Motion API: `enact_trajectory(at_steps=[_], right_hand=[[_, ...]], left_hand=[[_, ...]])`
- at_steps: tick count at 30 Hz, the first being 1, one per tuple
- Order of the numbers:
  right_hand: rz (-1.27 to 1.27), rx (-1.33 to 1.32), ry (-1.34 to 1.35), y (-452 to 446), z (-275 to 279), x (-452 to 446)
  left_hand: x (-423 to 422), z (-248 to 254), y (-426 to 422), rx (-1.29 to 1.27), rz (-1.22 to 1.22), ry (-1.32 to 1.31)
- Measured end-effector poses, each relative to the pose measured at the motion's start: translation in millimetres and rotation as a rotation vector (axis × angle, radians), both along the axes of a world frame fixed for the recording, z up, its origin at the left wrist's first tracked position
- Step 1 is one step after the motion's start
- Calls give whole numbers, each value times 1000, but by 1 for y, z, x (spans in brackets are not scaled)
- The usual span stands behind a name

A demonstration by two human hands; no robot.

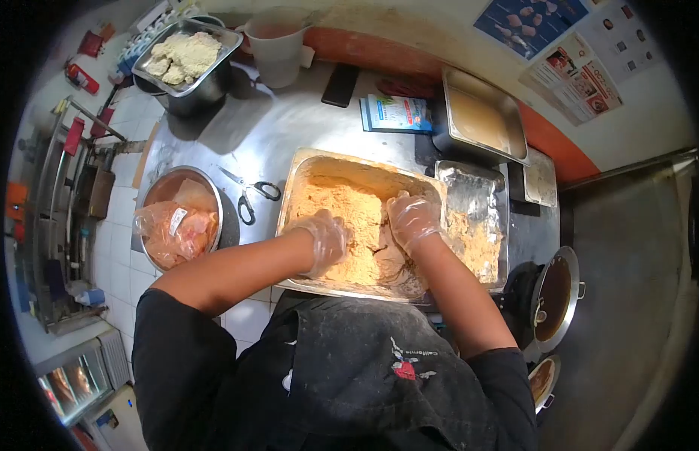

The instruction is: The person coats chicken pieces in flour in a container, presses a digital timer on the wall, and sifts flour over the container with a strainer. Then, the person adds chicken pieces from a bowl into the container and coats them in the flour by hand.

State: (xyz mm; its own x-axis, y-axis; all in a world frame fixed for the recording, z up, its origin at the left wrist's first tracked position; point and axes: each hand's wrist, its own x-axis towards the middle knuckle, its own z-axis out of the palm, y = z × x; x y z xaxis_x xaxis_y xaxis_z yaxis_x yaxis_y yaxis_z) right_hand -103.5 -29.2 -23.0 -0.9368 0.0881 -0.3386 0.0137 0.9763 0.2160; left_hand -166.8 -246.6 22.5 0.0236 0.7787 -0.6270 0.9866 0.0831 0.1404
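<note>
Your left hand [326, 242] and right hand [414, 219] in powder tray [342, 291], can't tell either grip | meat [391, 264] looks part-coated | left: bagged meat [186, 225] uncoated

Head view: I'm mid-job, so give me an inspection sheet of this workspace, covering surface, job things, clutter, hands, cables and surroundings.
Surface: metal table, holding several containers.
Job things: tray of tan powder; a second tray touches or nearly touches it at right, also partly powdered.
Clutter: scissors, blades apart; packet; jug; bowl with a bag in it.
Hands: left hand and right hand, clear-gloved, down in the first tray; grip hidden.
Cables: nothing seen.
Surroundings: extinguisher far left; posters on the wall.
</note>
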Motion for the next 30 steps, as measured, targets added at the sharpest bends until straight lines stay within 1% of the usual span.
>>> enact_trajectory(at_steps=[2, 4, 5, 7, 8, 10, 11, 13, 14, 15, 16, 18, 20, 21, 23, 24, 25, 27, 28, 29, 30], right_hand=[[-52, 7, -26, -5, 3, 2], [-97, -19, -78, -4, 4, -7], [-103, 10, -162, -3, -1, -11], [-111, 72, -325, -2, -9, -21], [-87, 50, -309, 0, -11, -20], [-38, 10, -282, -1, 5, -17], [-86, -12, -275, -4, 15, -16], [-192, -62, -258, -12, 34, -12], [-164, -102, -158, -10, 34, -5], [-137, -144, -61, -7, 32, 6], [-104, -183, 32, -5, 30, 16], [-430, -715, 56, -11, 26, 35], [-759, -1247, 91, -17, 23, 50], [-928, -1515, 110, -18, 21, 57], [-815, -1473, 102, -12, 9, 64], [-759, -1451, 100, -10, 6, 66], [-633, -1361, 160, -16, 18, 70], [-576, -1514, 333, -14, -16, 84], [-659, -1687, 335, -9, -20, 86], [-740, -1861, 338, -4, -23, 87], [-821, -2036, 343, 0, -23, 87]], left_hand=[[-4, -35, -8, 68, -42, 11], [1, -44, -13, 107, 16, -11], [4, -48, -16, 125, 47, -24], [15, -53, -10, 75, -112, 65], [19, -56, -6, 52, -189, 111], [15, -34, 7, -37, -188, 110], [12, -24, 10, -81, -188, 109], [3, -19, 5, -57, -109, 125], [-2, -16, 0, -49, -76, 136], [-4, -12, -5, 32, -64, 141], [-7, -4, -4, 15, -15, 84], [-19, 8, 2, -16, 98, -32], [-28, -22, -5, 286, 246, -159], [-29, -26, -7, 437, 315, -223], [-21, -31, -6, 699, 624, -545], [-16, -26, -3, 827, 776, -710], [-11, -12, 1, 787, 897, -1075], [1, -16, 4, 899, 1120, -1372], [5, -21, 6, 948, 1231, -1521], [5, -32, 7, 1022, 1161, -1607], [7, -32, 9, 1002, 1186, -1609]])
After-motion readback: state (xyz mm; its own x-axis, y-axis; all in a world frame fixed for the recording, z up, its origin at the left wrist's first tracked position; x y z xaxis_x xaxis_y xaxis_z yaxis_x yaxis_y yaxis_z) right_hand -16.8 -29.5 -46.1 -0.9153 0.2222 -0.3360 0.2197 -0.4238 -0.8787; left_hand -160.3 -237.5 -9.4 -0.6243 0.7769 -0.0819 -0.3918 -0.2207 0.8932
